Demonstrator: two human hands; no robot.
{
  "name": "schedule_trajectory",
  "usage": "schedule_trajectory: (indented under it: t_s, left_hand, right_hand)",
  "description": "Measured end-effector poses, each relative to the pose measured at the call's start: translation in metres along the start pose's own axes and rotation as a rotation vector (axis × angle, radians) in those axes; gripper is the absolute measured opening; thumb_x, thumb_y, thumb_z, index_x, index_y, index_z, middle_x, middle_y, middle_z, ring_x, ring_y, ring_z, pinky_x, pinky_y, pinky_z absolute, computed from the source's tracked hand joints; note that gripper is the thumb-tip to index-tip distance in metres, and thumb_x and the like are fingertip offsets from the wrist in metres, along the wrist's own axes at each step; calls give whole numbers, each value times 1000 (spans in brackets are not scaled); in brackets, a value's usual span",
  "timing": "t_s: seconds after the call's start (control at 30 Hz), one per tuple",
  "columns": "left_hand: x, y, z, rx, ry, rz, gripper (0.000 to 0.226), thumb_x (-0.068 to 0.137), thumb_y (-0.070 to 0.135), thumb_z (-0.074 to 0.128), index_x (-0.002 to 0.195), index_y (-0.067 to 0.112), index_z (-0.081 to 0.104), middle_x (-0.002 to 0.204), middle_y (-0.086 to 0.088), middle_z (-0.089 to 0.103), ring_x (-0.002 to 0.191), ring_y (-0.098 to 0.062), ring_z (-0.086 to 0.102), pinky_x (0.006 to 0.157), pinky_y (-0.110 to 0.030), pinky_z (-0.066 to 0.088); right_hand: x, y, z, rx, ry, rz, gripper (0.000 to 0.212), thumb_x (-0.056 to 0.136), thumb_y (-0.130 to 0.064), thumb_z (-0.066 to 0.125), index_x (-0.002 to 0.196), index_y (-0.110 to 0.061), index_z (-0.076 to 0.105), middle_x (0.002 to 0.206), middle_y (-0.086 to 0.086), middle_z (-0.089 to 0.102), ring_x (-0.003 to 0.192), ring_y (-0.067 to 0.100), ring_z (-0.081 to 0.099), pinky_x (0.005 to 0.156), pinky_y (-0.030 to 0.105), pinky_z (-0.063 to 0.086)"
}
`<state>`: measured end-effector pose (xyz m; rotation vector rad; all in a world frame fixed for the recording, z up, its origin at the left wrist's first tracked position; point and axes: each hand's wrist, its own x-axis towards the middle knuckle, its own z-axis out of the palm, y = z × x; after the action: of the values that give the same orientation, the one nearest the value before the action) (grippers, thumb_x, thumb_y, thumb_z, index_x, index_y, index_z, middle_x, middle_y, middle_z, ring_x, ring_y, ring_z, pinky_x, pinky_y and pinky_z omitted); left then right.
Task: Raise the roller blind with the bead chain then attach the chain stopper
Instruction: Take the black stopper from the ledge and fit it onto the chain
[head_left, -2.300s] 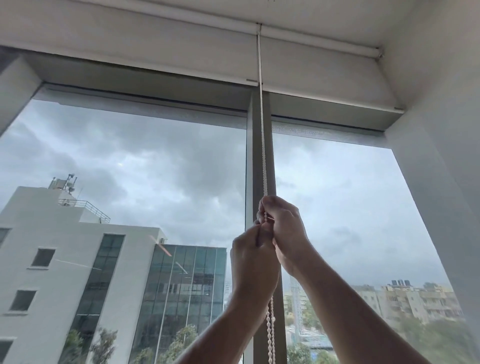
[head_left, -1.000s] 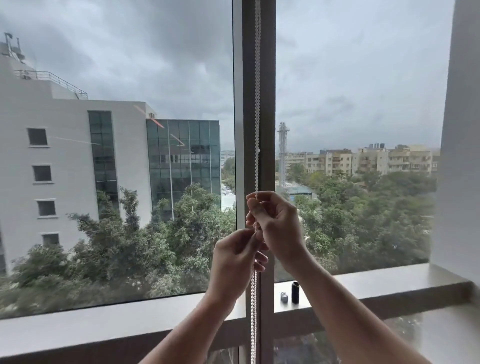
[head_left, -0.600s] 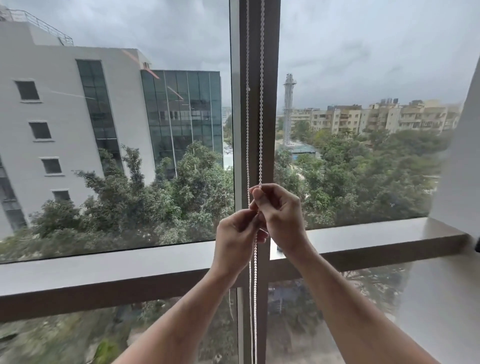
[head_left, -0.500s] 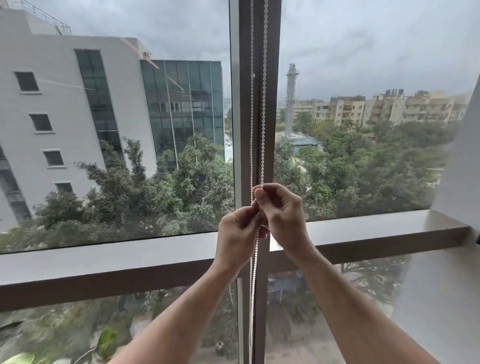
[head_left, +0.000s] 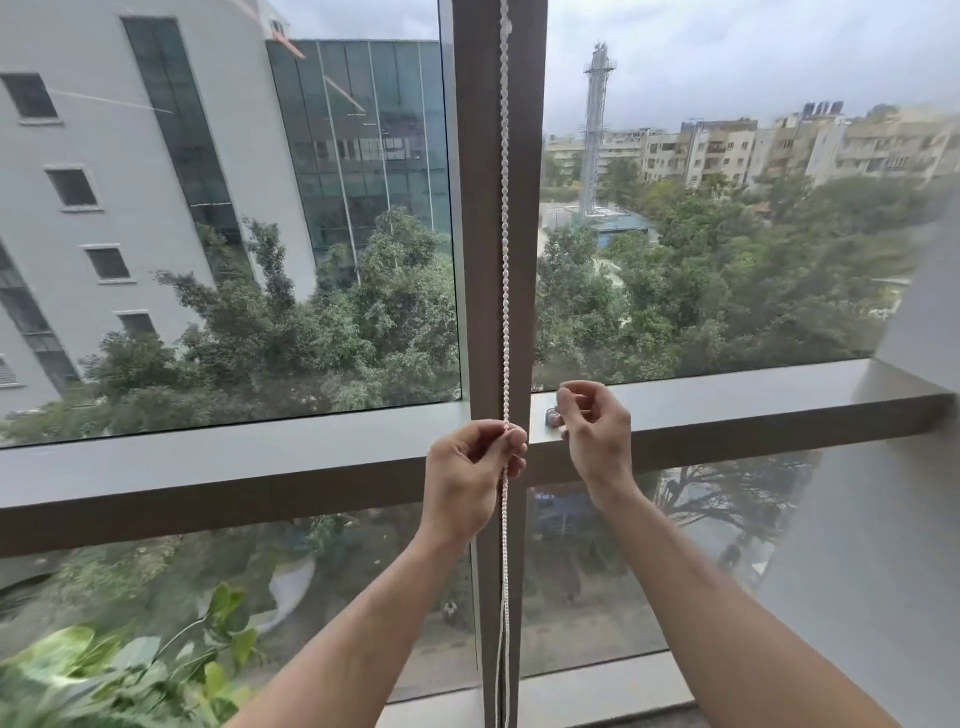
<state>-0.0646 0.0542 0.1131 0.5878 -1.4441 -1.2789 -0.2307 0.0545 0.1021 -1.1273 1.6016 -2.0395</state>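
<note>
The white bead chain (head_left: 504, 234) hangs down the brown window mullion (head_left: 483, 208). My left hand (head_left: 470, 473) pinches the chain between thumb and fingertips at ledge height. My right hand (head_left: 595, 431) is off the chain, just to its right, over the window ledge (head_left: 753, 400). Its fingers are loosely curled and I see nothing plainly in them. A small grey piece (head_left: 549, 415) lies on the ledge right beside those fingers. The roller blind is above the frame, out of view.
A white wall (head_left: 930, 322) closes the right side. Green plant leaves (head_left: 104, 675) reach in at the lower left. Glass panes fill both sides of the mullion, above and below the ledge.
My right hand has let go of the chain and moved right and down to the ledge. My left hand has kept its pinch on the chain. The view has tilted downward.
</note>
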Motion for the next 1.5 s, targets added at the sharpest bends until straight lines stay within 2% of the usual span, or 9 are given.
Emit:
schedule_trajectory:
  t_s: [0.17,0.33,0.47,0.6,0.83,1.03,1.17,1.27,1.5]
  left_hand:
    - [-6,-10,1,-81,45,-40,7,73,15,76,81,15,75,72,-6,74,61,-20,69,64,-29,59]
    - [-14,-20,1,-129,72,-48,13,74,7,77,81,15,70,72,-10,73,64,-27,71,66,-35,61]
    - [-18,-26,-1,-135,107,-62,26,84,-11,67,79,12,55,74,-12,72,68,-30,72,67,-38,60]
    - [-23,-27,-1,-89,94,-12,21,84,-14,64,78,3,55,79,-16,71,71,-31,72,69,-37,61]
    - [-27,-32,1,44,20,11,29,81,-6,73,84,23,74,87,-10,76,87,-28,75,84,-38,59]
    - [-30,-36,0,146,-35,11,33,84,-3,72,97,28,74,96,-4,76,92,-23,74,85,-34,58]
    - [-28,-36,-1,216,-67,87,38,84,3,74,103,36,74,99,2,77,87,-19,72,84,-36,57]
    - [-23,-36,-4,294,-80,150,37,82,10,76,106,37,73,100,4,75,81,-13,69,81,-39,57]
    - [-22,-39,-13,375,-93,180,44,77,20,79,112,44,70,105,8,65,105,-17,65,94,-32,52]
  right_hand:
    - [38,52,-14,-282,123,212,29,91,-19,68,118,-15,56,105,9,66,91,22,64,87,37,54]
    - [63,78,-16,-452,-45,268,62,89,-20,71,142,-6,42,134,14,54,120,29,55,105,42,44]
    - [76,87,-15,-521,-170,273,65,89,-24,72,144,-11,41,141,12,54,126,31,54,107,45,42]
    - [84,94,-13,-538,-128,259,44,90,-21,69,131,-9,55,131,13,63,117,32,60,102,40,45]
    - [71,93,-17,-479,-46,193,32,90,-20,71,118,-7,63,114,13,72,104,30,65,88,34,47]
    - [18,71,-16,-326,-93,36,27,84,-23,78,107,-15,65,90,-9,70,83,6,67,80,24,52]
    - [-21,62,-14,-256,-211,-13,23,85,-21,76,104,-25,64,94,-12,73,88,-1,70,76,20,56]
    - [-41,55,-12,-240,-273,-61,25,85,-12,76,105,-21,65,96,-7,75,89,3,72,78,23,58]
    - [-76,38,-3,-165,-291,-105,32,83,5,69,103,-20,66,95,-7,74,87,-1,71,74,14,54]
